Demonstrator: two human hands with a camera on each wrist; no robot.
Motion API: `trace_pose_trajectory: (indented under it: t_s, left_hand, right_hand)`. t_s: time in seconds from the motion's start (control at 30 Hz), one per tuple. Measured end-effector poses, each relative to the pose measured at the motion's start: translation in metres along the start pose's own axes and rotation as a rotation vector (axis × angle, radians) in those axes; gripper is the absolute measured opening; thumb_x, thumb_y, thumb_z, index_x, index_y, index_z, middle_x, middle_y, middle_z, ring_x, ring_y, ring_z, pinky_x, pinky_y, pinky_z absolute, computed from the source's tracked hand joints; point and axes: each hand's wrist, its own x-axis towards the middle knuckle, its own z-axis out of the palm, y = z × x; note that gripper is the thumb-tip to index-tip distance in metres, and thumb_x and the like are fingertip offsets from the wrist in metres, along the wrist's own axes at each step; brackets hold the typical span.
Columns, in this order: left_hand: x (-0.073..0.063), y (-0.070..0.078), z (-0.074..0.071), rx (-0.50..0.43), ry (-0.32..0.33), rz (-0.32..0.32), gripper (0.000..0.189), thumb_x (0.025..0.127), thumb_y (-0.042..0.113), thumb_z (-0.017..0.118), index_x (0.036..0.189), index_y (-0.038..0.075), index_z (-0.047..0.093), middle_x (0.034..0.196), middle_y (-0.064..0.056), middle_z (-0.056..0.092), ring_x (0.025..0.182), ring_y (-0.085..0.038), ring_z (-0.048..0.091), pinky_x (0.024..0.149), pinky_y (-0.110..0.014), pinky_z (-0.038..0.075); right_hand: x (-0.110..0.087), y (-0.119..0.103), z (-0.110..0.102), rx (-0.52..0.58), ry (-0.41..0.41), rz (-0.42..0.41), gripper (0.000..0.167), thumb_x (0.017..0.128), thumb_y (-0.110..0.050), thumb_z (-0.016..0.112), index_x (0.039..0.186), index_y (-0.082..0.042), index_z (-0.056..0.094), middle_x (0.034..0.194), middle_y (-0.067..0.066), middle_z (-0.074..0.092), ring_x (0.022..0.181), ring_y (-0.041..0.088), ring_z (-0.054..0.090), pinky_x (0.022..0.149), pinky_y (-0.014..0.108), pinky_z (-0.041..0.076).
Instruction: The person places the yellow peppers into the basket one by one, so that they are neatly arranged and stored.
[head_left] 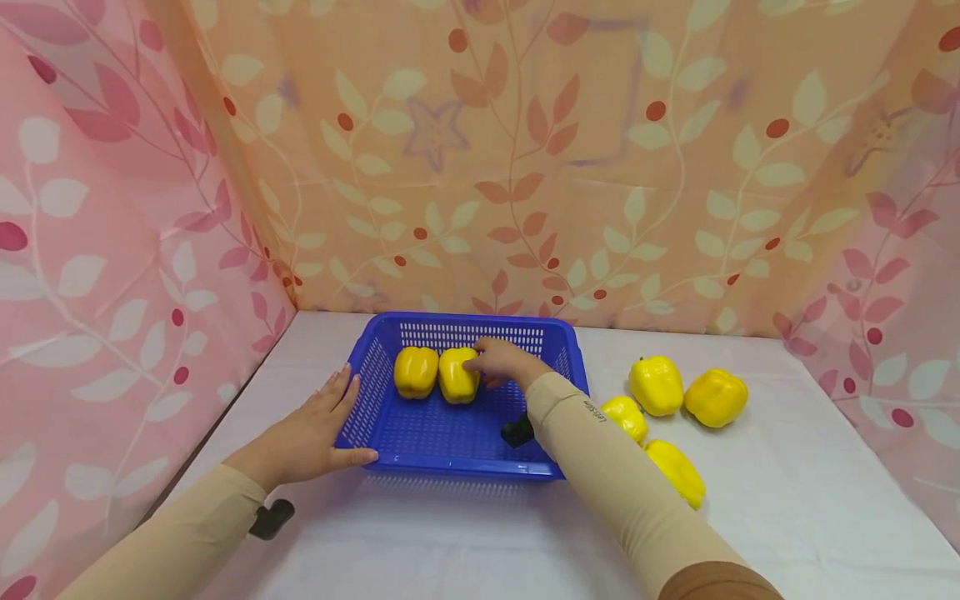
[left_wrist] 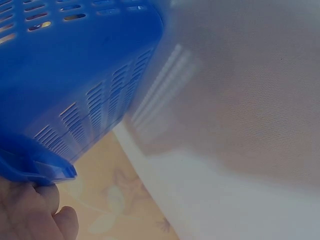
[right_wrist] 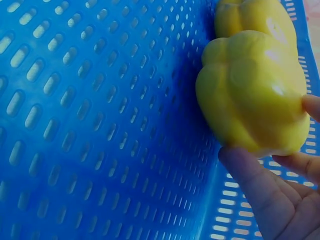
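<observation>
Glossy pepper (right_wrist: 255, 92), smooth plastic basket (head_left: 465, 464)

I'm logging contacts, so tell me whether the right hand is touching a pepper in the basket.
Touching. The right wrist view shows it: the right hand pinches the nearer yellow pepper, its thumb against the side.

A booth-like nook: leaf-print cloth (head_left: 480, 192) (orange, pink) on three sides, white tabletop (head_left: 810, 492).

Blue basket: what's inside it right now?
The left yellow pepper and, beside it, the right yellow pepper, gripped by the right hand. In the head view, the right sleeve covers the near right corner of the basket, so anything there is hidden.
</observation>
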Motion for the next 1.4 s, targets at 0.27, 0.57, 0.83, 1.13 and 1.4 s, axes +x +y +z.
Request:
trace_pose_trajectory:
  t_s: [0.27, 0.57, 0.83, 1.13, 1.4]
  left_hand:
    - [0.0, 0.001, 0.0, -0.011, -0.004, -0.008, 0.114, 0.072, 0.077, 0.045, 0.144, -0.005, 0.014, 0.151, -0.023, 0.001, 0.137, -0.04, 0.007, 0.107, -0.055, 0.017]
    - [0.0, 0.001, -0.002, -0.012, -0.004, -0.001, 0.114, 0.072, 0.077, 0.045, 0.143, -0.006, 0.013, 0.15, -0.024, 0.002, 0.137, -0.041, 0.007, 0.107, -0.055, 0.017]
    - [0.0, 0.001, -0.001, -0.01, -0.01, -0.002, 0.113, 0.073, 0.076, 0.045, 0.143, -0.006, 0.013, 0.15, -0.024, 0.001, 0.137, -0.041, 0.007, 0.107, -0.055, 0.016]
    - [0.0, 0.0, -0.001, -0.01, -0.015, -0.014, 0.115, 0.071, 0.078, 0.043, 0.143, -0.006, 0.013, 0.151, -0.023, 0.0, 0.137, -0.04, 0.005, 0.107, -0.055, 0.016]
    - [0.0, -0.001, 0.001, -0.003, -0.01, -0.014, 0.115, 0.071, 0.079, 0.042, 0.143, -0.006, 0.013, 0.151, -0.023, 0.001, 0.137, -0.04, 0.006, 0.107, -0.055, 0.017]
  right_hand:
    - [-0.003, 0.0, -0.002, -0.009, 0.005, -0.009, 0.042, 0.088, -0.026, 0.061, 0.121, -0.002, 0.051, 0.11, 0.014, 0.056, 0.09, 0.029, 0.061, 0.072, 0.038, 0.055]
    - [-0.004, -0.003, -0.008, -0.012, 0.011, -0.022, 0.046, 0.089, -0.028, 0.059, 0.125, -0.002, 0.048, 0.117, 0.016, 0.055, 0.094, 0.033, 0.062, 0.075, 0.039, 0.054]
    - [-0.007, -0.007, -0.016, 0.03, 0.002, -0.018, 0.043, 0.089, -0.03, 0.06, 0.12, -0.001, 0.052, 0.115, 0.016, 0.055, 0.1, 0.036, 0.06, 0.079, 0.04, 0.053]
    - [-0.023, -0.018, -0.035, 0.051, 0.006, -0.039, 0.039, 0.089, -0.027, 0.06, 0.117, -0.001, 0.052, 0.12, 0.021, 0.053, 0.097, 0.036, 0.061, 0.08, 0.041, 0.052]
    - [-0.031, -0.017, -0.054, 0.045, 0.012, -0.093, 0.04, 0.087, -0.031, 0.062, 0.114, -0.003, 0.054, 0.116, 0.017, 0.056, 0.087, 0.027, 0.065, 0.076, 0.036, 0.054]
